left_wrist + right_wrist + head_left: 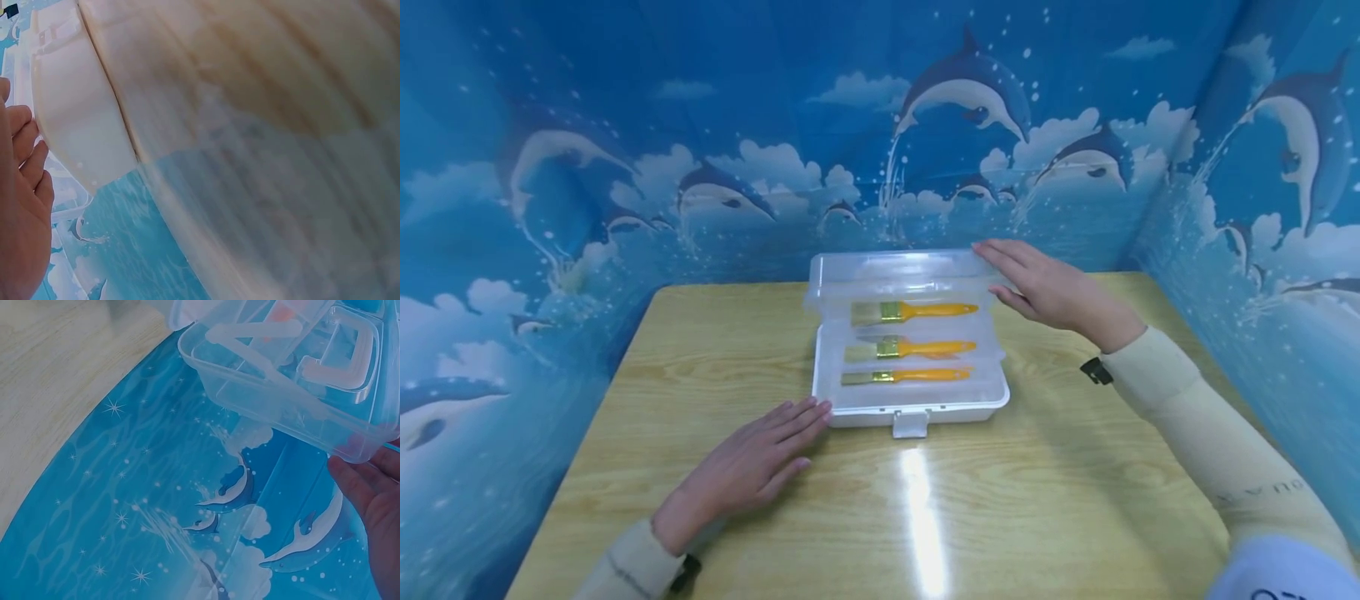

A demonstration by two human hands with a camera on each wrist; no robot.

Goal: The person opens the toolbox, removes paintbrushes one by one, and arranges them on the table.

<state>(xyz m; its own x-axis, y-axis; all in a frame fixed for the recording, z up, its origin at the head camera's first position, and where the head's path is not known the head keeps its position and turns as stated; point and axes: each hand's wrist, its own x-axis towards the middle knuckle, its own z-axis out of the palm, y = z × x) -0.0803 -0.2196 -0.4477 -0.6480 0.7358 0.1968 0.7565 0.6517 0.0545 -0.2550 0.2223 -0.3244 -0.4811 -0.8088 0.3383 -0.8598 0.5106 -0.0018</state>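
Note:
A white plastic storage box with three paintbrushes inside stands mid-table. Its clear lid is raised at the back. The brushes, with orange handles and gold ferrules, lie side by side: a wide one, a middle one and a narrow one. My left hand lies with fingers extended, their tips at the box's front left corner. At the lid's upper right corner, my right hand touches the edge with nearly straight fingers, thumb apart. The right wrist view shows the lid's folding handle from outside.
The box rests on a wood-grain table, its front latch hanging down. A blue dolphin-print backdrop rises behind the table and along both sides. A pale cloth-like shape shows at the bottom right.

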